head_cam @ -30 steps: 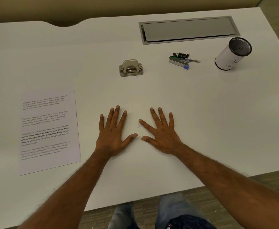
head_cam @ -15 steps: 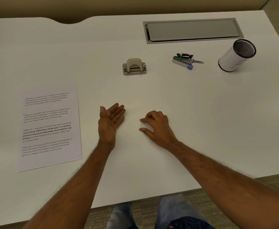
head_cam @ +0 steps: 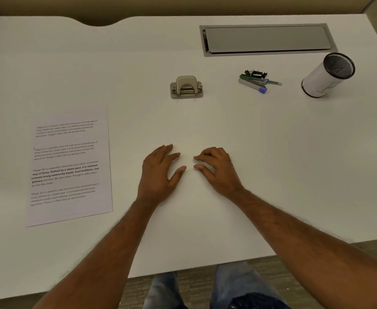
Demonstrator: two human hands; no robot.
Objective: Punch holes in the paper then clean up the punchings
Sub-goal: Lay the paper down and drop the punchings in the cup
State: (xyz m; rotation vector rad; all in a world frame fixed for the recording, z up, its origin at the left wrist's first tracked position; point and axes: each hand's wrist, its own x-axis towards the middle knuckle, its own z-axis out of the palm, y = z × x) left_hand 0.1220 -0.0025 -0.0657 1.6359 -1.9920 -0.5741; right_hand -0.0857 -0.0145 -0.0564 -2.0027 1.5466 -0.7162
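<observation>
Hands rest low on the white bench (head_cam: 272, 152), left hand (head_cam: 158, 172) and right hand (head_cam: 216, 168) curled toward each other, fingertips nearly meeting, holding nothing I can make out. Any punchings between them are too small to see. The printed paper (head_cam: 69, 166) lies well to the left, the hole punch (head_cam: 186, 87) beyond the hands. White chads on white could easily be missed or scattered by a careless sweep.

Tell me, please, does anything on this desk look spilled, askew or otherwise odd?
Nothing is spilled or damaged. The printed paper lies flat at the left, slightly skewed to the desk edge. The hole punch sits upright and untouched. Both hands, left hand and right hand, rest empty on the desk.
</observation>
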